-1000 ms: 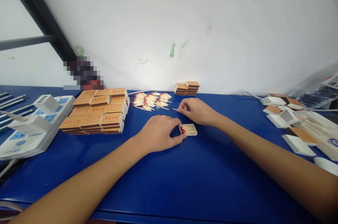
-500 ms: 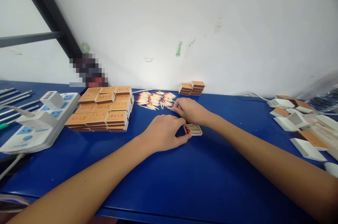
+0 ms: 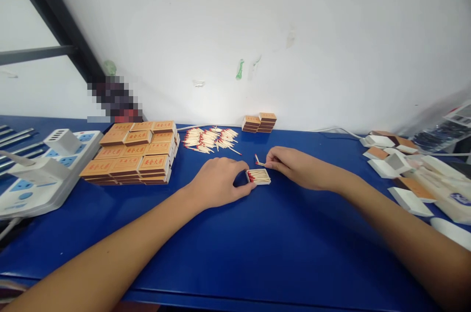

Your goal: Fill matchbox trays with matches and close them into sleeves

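Note:
My left hand (image 3: 219, 182) grips the left end of a small white matchbox tray (image 3: 259, 184) between thumb and fingers. Red-headed matches (image 3: 259, 174) lie side by side in that tray, their heads toward the left hand. Just above the tray's right end, my right hand (image 3: 300, 167) pinches a few matches (image 3: 260, 162) at their plain ends, heads pointing left. Farther back, a loose heap of matches (image 3: 206, 139) is spread on the blue table (image 3: 235, 248), with one match (image 3: 236, 151) a little apart at its right.
Orange matchboxes (image 3: 128, 152) are stacked left of the heap. A smaller stack of matchboxes (image 3: 259, 123) stands by the wall. White trays and open sleeves (image 3: 393, 169) lie at the right. A white power strip (image 3: 55, 194) sits at the left.
My right hand has moved from the match heap rightward and toward me, now holding matches beside the tray. The left hand still holds the tray. The view has shifted slightly right.

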The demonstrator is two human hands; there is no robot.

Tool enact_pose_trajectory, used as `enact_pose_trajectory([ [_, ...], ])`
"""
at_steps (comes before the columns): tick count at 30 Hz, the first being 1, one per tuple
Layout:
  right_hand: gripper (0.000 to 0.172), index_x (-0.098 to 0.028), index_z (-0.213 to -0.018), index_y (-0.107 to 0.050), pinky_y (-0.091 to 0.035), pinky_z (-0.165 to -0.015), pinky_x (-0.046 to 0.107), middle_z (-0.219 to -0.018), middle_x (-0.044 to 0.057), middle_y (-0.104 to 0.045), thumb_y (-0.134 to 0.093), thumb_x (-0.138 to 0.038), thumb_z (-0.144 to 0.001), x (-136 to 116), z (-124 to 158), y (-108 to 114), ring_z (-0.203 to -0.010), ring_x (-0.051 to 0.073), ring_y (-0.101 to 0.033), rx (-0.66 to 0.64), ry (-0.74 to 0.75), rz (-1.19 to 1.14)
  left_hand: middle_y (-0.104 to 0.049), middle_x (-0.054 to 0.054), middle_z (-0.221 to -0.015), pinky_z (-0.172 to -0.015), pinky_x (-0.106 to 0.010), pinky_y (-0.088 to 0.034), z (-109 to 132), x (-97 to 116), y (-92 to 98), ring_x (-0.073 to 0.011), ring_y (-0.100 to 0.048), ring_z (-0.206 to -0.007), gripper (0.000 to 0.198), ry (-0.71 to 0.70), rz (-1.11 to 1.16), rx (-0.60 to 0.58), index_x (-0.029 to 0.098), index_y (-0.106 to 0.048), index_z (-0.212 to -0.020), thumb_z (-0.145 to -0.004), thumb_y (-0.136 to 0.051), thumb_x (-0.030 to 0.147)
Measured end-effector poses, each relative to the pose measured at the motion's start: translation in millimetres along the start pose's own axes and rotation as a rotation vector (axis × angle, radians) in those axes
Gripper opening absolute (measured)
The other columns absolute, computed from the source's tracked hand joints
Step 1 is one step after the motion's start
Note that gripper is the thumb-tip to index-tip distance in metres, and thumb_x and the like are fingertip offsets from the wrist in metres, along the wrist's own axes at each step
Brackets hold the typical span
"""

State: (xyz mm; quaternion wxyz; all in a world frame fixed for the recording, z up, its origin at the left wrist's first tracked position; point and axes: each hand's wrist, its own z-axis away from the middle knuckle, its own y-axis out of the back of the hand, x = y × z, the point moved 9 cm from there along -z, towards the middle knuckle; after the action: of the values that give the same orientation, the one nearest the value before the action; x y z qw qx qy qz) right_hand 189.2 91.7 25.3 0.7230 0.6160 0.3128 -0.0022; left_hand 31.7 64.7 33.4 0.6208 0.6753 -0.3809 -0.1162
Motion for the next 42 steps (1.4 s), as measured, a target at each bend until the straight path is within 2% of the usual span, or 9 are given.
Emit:
enact_pose_trajectory([
  [4, 0.032, -0.023, -0.092, -0.061, -0.046, -0.075, 0.036, -0.099, 0.008, -0.070, -0.041, -0.044, -0.105, -3, 9, 1, -0.084, 0.023, -0.060, -0.014, 0.016, -0.051, -0.066, 0.001, -0.070, -0.063, -0.030, -0.042, 1, 0, 1.5, -0.0184, -0.063, -0.064, 0.036, -0.003, 0.006, 0.001, 0.024, -0.074, -0.119, -0.094, -0.067, 0.048],
  [8, 0.031, -0.023, -0.095, -0.060, -0.044, -0.074, 0.035, -0.098, 0.006, -0.068, -0.039, -0.043, -0.106, -12, 13, -3, -0.084, 0.022, -0.058, -0.058, 0.067, -0.080, -0.069, -0.001, -0.086, -0.071, -0.033, -0.051, 1, -3, 8.6, -0.0200, -0.066, -0.074, 0.055, -0.007, 0.056, 0.071, 0.022, -0.063, -0.137, -0.093, -0.069, 0.055],
  [12, 0.030, -0.024, -0.097, -0.057, -0.043, -0.075, 0.034, -0.098, 0.005, -0.067, -0.037, -0.043, -0.107, -23, 18, -1, -0.083, 0.021, -0.057, -0.055, 0.108, -0.093, -0.066, -0.010, -0.118, -0.095, -0.039, -0.054, 1, 2, 21.4, -0.0219, -0.065, -0.104, 0.037, -0.152, 0.077, 0.241, 0.023, -0.061, -0.143, -0.108, -0.050, 0.030],
  [17, 0.032, -0.023, -0.096, -0.058, -0.043, -0.074, 0.034, -0.098, 0.006, -0.067, -0.039, -0.048, -0.107, -34, 22, -2, -0.082, 0.021, -0.056, -0.073, 0.113, -0.122, -0.057, -0.012, -0.139, -0.109, -0.049, -0.049, 3, 9, 24.5, -0.0275, -0.055, -0.130, 0.022, -0.306, 0.019, 0.335, 0.027, -0.075, -0.120, -0.103, -0.061, 0.026],
  [22, 0.034, -0.024, -0.099, -0.057, -0.044, -0.074, 0.034, -0.101, 0.007, -0.068, -0.037, -0.050, -0.108, -29, 22, -6, -0.084, 0.021, -0.058, -0.083, 0.091, -0.110, -0.059, -0.012, -0.134, -0.106, -0.048, -0.050, 2, 13, 25.3, -0.0275, -0.058, -0.125, 0.018, -0.328, -0.012, 0.318, 0.023, -0.079, -0.101, -0.103, -0.061, 0.024],
  [29, 0.024, -0.024, -0.099, -0.056, -0.044, -0.073, 0.033, -0.104, 0.007, -0.069, -0.038, -0.037, -0.108, -26, 21, -8, -0.084, 0.021, -0.060, -0.051, 0.077, -0.052, -0.062, -0.012, -0.131, -0.105, -0.049, -0.049, 0, 2, 33.8, -0.0287, -0.056, -0.124, 0.017, -0.281, -0.153, 0.366, 0.022, -0.078, -0.097, -0.103, -0.062, 0.025],
  [34, 0.017, -0.023, -0.097, -0.055, -0.041, -0.070, 0.033, -0.103, 0.006, -0.067, -0.040, -0.027, -0.106, -30, 18, -13, -0.078, 0.020, -0.059, -0.042, 0.082, 0.033, -0.064, -0.014, -0.127, -0.105, -0.052, -0.048, -4, -10, 29.7, -0.0315, -0.055, -0.124, 0.018, -0.202, -0.260, 0.341, 0.019, -0.078, -0.094, -0.101, -0.062, 0.022],
  [37, 0.017, -0.023, -0.097, -0.055, -0.042, -0.070, 0.033, -0.105, 0.007, -0.066, -0.041, -0.025, -0.106, -33, 17, -13, -0.079, 0.020, -0.059, -0.016, 0.105, 0.069, -0.066, -0.014, -0.124, -0.105, -0.054, -0.048, -4, -13, 27.8, -0.0331, -0.054, -0.124, 0.016, -0.158, -0.274, 0.324, 0.019, -0.079, -0.100, -0.100, -0.063, 0.021],
  [42, 0.021, -0.023, -0.100, -0.059, -0.044, -0.073, 0.034, -0.104, 0.007, -0.066, -0.040, -0.029, -0.107, -36, 18, -6, -0.082, 0.020, -0.061, 0.021, 0.142, 0.070, -0.067, -0.010, -0.122, -0.111, -0.049, -0.045, -1, -1, 30.0, -0.0278, -0.057, -0.123, 0.022, -0.194, -0.108, 0.323, 0.022, -0.076, -0.114, -0.103, -0.060, 0.031],
])
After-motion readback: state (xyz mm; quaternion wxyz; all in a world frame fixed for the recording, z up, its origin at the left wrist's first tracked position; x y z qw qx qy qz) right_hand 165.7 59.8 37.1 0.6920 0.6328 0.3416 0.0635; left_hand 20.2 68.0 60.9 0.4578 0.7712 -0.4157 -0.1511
